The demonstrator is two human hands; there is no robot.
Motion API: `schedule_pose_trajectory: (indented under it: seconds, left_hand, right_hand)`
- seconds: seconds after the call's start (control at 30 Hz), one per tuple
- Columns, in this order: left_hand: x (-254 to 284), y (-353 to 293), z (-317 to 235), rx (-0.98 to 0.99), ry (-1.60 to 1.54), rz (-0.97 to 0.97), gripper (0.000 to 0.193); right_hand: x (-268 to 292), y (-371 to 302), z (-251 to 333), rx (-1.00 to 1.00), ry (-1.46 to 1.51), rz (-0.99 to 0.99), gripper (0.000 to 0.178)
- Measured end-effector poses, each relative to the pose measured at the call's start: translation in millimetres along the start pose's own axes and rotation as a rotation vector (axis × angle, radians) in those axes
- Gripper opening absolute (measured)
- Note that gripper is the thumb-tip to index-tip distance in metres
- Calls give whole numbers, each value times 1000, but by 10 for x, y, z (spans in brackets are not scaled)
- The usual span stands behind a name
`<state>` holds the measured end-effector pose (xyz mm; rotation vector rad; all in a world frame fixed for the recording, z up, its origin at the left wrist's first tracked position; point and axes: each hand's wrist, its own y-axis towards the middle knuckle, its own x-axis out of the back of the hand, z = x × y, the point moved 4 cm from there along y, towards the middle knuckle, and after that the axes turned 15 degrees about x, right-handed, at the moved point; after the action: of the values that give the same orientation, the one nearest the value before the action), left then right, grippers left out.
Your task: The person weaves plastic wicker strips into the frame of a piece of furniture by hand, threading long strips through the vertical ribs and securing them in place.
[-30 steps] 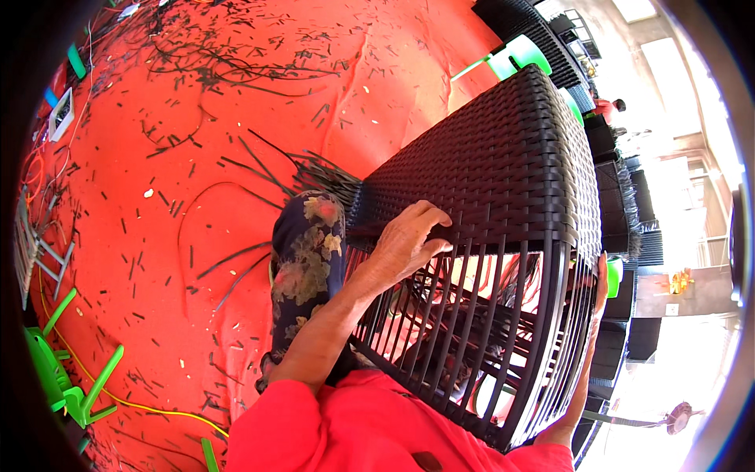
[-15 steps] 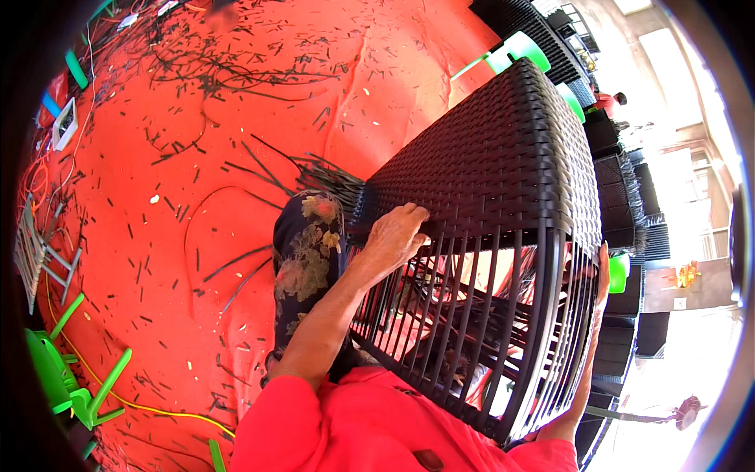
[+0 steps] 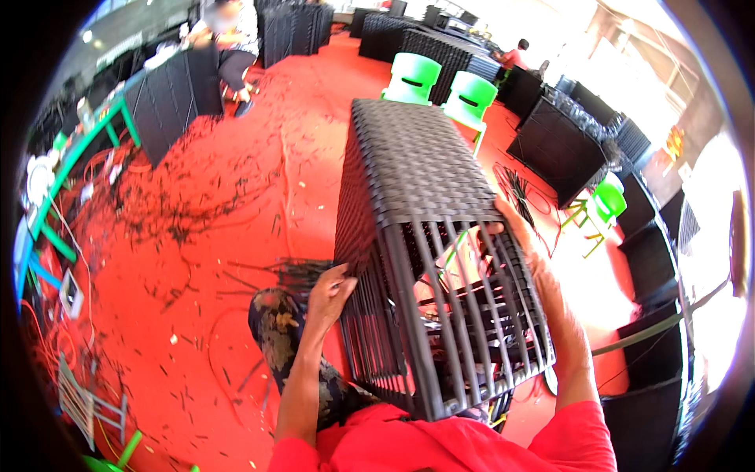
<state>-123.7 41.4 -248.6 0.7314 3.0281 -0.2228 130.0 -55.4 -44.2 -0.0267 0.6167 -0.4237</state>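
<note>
A tall, dark wicker frame stands tilted in front of me. Its upper part is closely woven from flat strips, while the lower part shows bare parallel strips with gaps between them. At the left face my left hand has its fingers bent and pinched at the lower edge of the weave. My right hand grips the right side where weave and bare strips meet, its thumb reaching in among the strips. Loose strip ends fan out behind the left face, beside my patterned trouser knee.
Dark strip scraps litter the red floor. Green chairs stand beyond the frame, another chair at right. Dark woven panels line the right. A green-edged table is at left; a seated person is far left.
The wicker frame has turned, so its open-strip side faces me more. My left hand has shifted to its left face; my right hand shows more. The view has tilted up toward the room.
</note>
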Motion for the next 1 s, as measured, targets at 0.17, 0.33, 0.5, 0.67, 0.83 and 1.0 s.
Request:
schedule_pose_trajectory:
  seconds: [0.17,0.33,0.5,0.67,0.83,1.0]
  left_hand:
    - [387,-313,-890,-256,-110,-383,23]
    - [-240,-737,-2513,-775,372,-169,14]
    - [-1044,-570,-3110,-844,773,164,24]
    - [-1244,-279,-2715,-773,950,290,52]
    - [-1252,-336,-2707,-544,745,295,45]
    - [-1270,-321,-2814,-488,791,236,29]
  right_hand:
    - [-119,-110,2,8,-4,122,26]
    - [-262,-55,-106,20,-47,175,26]
    - [-521,73,-369,53,-103,228,34]
    - [-537,53,-333,258,-145,364,37]
    - [-395,78,-351,47,-85,320,38]
    - [-361,32,-280,44,-63,252,38]
